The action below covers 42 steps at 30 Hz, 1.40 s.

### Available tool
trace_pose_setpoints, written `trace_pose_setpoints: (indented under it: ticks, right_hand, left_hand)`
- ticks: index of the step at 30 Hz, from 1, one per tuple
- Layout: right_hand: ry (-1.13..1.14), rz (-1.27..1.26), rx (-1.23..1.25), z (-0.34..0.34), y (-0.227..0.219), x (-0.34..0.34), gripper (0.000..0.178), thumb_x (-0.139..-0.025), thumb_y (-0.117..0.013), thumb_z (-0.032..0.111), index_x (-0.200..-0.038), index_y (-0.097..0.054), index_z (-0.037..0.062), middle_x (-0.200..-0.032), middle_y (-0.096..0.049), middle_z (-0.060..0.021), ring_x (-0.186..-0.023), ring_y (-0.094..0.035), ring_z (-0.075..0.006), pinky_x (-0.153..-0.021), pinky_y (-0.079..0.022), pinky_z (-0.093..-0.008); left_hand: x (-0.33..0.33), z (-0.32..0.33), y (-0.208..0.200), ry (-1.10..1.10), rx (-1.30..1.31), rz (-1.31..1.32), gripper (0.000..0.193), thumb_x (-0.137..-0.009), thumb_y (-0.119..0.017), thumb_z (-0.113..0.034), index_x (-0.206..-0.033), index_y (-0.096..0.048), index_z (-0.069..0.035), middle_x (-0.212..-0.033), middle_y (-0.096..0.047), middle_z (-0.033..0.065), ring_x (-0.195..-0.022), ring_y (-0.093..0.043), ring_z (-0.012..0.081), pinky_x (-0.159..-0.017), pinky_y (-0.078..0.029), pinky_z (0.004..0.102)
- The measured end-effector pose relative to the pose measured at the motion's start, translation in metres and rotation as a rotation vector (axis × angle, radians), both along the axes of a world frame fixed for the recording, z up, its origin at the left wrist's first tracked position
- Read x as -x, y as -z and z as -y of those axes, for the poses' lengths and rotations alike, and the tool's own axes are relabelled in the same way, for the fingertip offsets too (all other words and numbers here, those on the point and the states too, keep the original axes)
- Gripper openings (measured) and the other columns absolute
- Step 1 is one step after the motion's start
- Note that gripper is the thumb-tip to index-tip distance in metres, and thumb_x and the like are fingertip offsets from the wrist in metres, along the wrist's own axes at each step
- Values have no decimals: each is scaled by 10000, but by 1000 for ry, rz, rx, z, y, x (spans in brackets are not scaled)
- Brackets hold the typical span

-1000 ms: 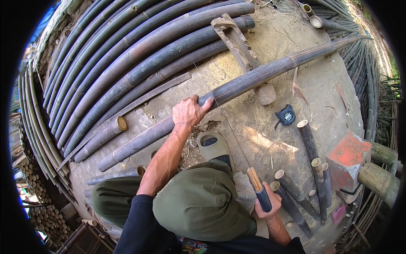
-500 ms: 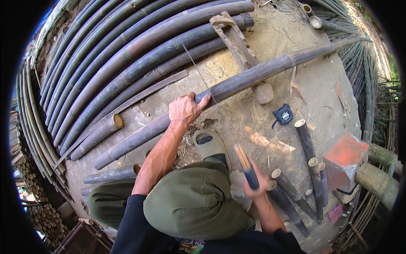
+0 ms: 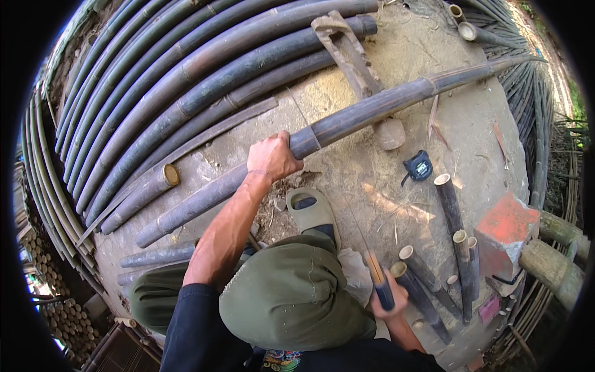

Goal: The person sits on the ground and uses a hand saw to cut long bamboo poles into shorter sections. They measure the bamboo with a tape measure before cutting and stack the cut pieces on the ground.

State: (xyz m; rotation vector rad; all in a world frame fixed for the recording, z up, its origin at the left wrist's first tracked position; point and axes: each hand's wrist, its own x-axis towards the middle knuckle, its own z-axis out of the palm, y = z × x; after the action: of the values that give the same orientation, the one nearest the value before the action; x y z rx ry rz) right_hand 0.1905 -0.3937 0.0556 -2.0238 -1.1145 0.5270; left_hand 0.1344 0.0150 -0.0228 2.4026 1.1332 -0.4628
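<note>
My left hand is wrapped round a long dark bamboo pole that lies slanting across the ground in front of me. The far part of the pole rests on a notched wooden stand. In my right hand, low on the right, is the dark and wood-coloured handle of a hand saw. Its thin blade runs up and away, crossing the pole just right of my left hand. How deep the blade sits in the bamboo I cannot tell.
Several long bamboo poles lie side by side at the far left. A tape measure sits right of the stand. Several short bamboo pieces lie near my right hand, beside a red-topped block. My clog is below the pole.
My right hand has drawn the saw back toward me and slightly right, and the blade's far tip has come nearer the pole. The left thumb has tucked in from beside the blade.
</note>
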Motion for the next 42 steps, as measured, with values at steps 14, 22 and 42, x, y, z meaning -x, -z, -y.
trace_pose_setpoints:
  ticks: [14,22,42]
  right_hand:
    - [-8,5,-17,35,-3,4,571,-681,-614,46,-1215,-593,-155,-849,-721,-218,-723,-745,-275,-700,-573,-313]
    - [111,-206,-207,-145,53,-30,592,-715,-662,32,-1292,-591,-74,-802,-671,-150,-586,-650,-206,-587,-523,-317]
    - [3,-78,93,40,-6,5,568,-658,-569,31,-1181,-583,-193,-940,-722,-263,-846,-754,-328,-771,-587,-375]
  left_hand:
    - [6,7,-1,3,-12,13,515,-678,-747,-382,-1036,-645,-26,-1017,-711,222,-901,-707,384,-825,-567,443]
    - [0,16,9,-15,12,46,512,-663,-758,-387,-1017,-648,-33,-982,-714,230,-904,-710,373,-814,-571,447]
    - [6,4,1,-27,50,-45,542,-655,-740,-397,-1055,-660,-39,-993,-718,216,-890,-709,368,-824,-566,438]
